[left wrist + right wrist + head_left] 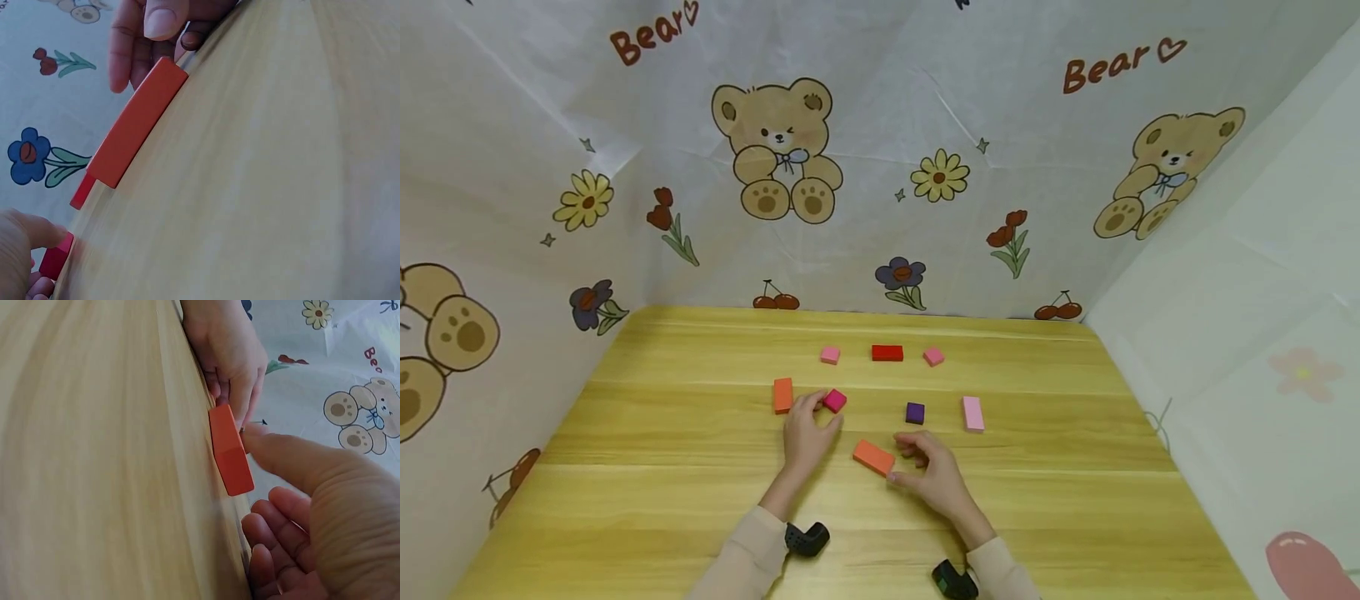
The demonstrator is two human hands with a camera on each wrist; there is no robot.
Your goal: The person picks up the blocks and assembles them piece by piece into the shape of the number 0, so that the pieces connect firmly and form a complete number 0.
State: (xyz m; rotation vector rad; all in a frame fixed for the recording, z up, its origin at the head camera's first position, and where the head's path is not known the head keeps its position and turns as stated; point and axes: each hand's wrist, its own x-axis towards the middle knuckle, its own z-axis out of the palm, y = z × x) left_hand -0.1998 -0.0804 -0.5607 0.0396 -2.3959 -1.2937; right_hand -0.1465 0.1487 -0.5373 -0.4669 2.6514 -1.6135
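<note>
My left hand (pixel 807 433) has its fingertips and thumb at either side of a small magenta cube (pixel 835 401). In the left wrist view, the thumb tip lies right against this cube (pixel 56 257). An orange rectangular block (pixel 874 457) lies flat and slanted on the table between the hands. At its right end is my right hand (pixel 934 475), thumb tip beside the block's near corner and the other fingers loosely bent, apart from it. From the right wrist, the orange block (pixel 230 450) shows end-on beside the thumb, with the left hand (pixel 228 347) beyond.
Another orange block (pixel 783 396) lies just left of the left hand. Farther back are a red block (pixel 887 353) and two small pink blocks (pixel 830 356). A purple cube (pixel 915 413) and a light pink block (pixel 973 414) lie to the right, before a bear-print cloth (pixel 857 242).
</note>
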